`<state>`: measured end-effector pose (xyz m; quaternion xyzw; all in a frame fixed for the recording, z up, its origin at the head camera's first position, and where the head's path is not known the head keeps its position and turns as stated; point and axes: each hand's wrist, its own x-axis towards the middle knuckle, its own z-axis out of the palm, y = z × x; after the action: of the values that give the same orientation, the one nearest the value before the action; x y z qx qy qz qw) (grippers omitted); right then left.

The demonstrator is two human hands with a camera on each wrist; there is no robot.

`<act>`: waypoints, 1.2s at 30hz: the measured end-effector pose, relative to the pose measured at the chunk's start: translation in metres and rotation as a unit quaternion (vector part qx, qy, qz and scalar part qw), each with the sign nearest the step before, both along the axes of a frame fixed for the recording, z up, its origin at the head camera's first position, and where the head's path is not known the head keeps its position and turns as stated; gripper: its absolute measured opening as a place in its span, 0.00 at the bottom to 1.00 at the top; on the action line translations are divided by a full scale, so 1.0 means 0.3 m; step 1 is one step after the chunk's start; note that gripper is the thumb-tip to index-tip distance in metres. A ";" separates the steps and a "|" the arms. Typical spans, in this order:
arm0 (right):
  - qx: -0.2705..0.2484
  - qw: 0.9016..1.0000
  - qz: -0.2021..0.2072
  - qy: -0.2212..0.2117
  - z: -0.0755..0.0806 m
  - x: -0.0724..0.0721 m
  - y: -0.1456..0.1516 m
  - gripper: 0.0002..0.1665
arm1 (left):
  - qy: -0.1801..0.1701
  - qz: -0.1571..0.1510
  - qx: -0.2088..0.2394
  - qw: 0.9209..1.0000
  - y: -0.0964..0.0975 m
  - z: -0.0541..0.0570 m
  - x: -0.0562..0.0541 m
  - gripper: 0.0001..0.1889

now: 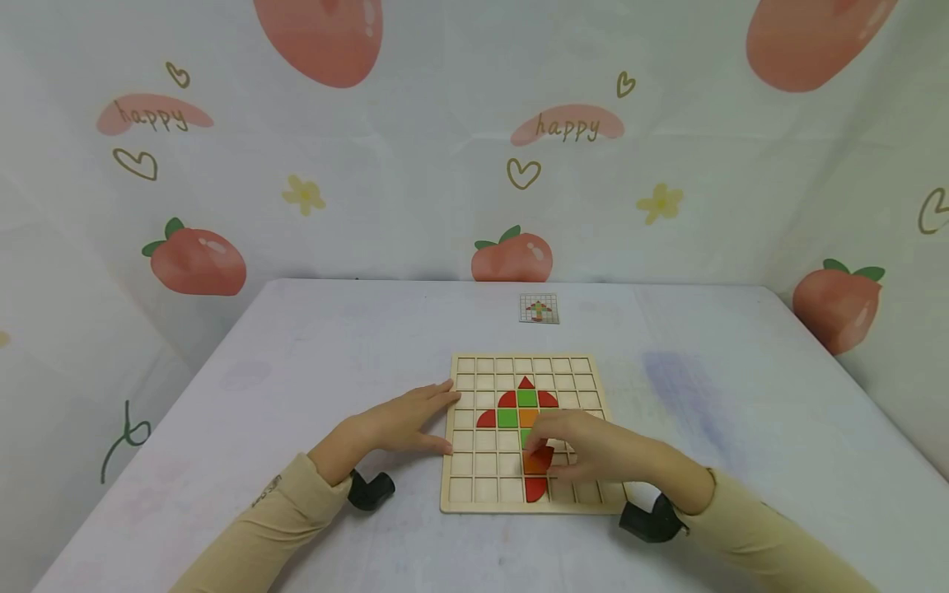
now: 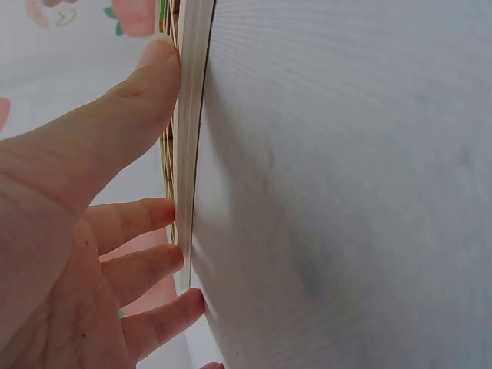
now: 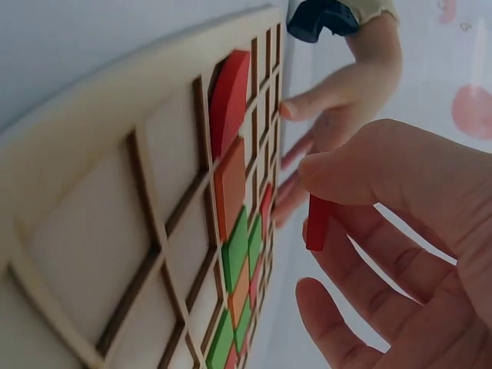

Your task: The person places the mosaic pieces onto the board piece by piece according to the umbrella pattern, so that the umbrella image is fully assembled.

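Observation:
A wooden grid board (image 1: 485, 490) lies on the table with coloured pieces in its cells. My left hand (image 1: 411, 420) rests at the board's left edge, fingers and thumb extended against the rim. Above the lower middle, my right hand (image 1: 593, 445) pinches a small red block (image 3: 317, 223) between thumb and fingers, raised off the board. Beneath it an orange square (image 1: 532, 466) sits just above a red quarter-round piece (image 1: 535, 490). Farther up are a red triangle (image 1: 525, 383), green squares (image 1: 527, 399), another orange square (image 1: 529, 418) and red curved pieces (image 1: 507, 400). My right hand hides some cells.
Behind the board, a small card (image 1: 539, 309) shows a grid with a coloured plane-like figure. White cloth covers the table (image 1: 356, 329), with a bluish smudge (image 1: 685, 395) on the right. A peach-printed curtain (image 1: 415, 165) hangs behind.

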<state>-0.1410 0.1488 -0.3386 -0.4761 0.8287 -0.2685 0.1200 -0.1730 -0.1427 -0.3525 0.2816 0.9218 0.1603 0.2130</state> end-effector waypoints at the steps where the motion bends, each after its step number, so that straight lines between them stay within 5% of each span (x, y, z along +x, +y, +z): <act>1: 0.000 1.000 0.005 -0.004 -0.002 0.001 -0.008 0.12 | 0.000 0.000 0.000 1.000 0.000 0.000 0.000 0.42; 12: 0.033 0.997 0.027 -0.072 -0.019 0.010 -0.090 0.15 | 0.005 -0.003 0.000 1.000 0.001 -0.001 -0.001 0.42; 36: 0.054 0.994 0.072 -0.053 -0.036 0.022 -0.135 0.21 | 0.001 0.003 0.009 1.000 -0.001 -0.005 -0.001 0.41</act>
<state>-0.1343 0.1082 -0.3496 -0.5128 0.7977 -0.2393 0.2086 -0.1734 -0.1430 -0.3541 0.2813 0.9213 0.1688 0.2089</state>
